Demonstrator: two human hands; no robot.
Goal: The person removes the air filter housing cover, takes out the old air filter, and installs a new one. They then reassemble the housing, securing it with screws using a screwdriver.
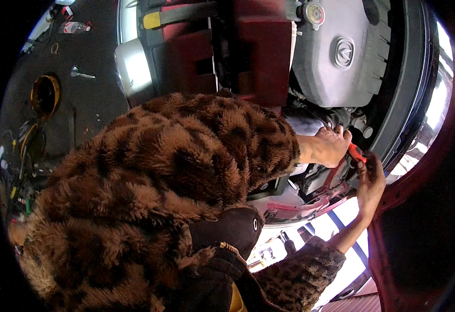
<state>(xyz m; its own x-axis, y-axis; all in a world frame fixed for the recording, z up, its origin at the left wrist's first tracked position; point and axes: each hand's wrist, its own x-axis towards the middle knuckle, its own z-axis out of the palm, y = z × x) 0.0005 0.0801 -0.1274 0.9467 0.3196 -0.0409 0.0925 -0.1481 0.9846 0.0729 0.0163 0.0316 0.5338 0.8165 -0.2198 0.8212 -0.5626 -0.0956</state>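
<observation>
Over the car's engine bay, my left hand [332,146] is closed in a fist, its fingers curled around one end of a red-and-black object [357,153] that looks like a tool handle. The rest of the object is hidden by my fingers. My right hand [370,183] reaches in from the lower right, its thumb and fingers bent around the object's other end. Beside both hands lie a small pale round cap [367,132] and dark engine parts. A grey plastic engine cover [336,67] with a raised emblem sits just above them.
Furry brown patterned sleeves [201,151] cover my arms. A dark red panel [420,260] curves along the right. A filler cap [315,15] is at the top. On the dark floor at left are a plastic bottle [75,27], a metal tool [83,74] and a yellow-rimmed round item [56,93].
</observation>
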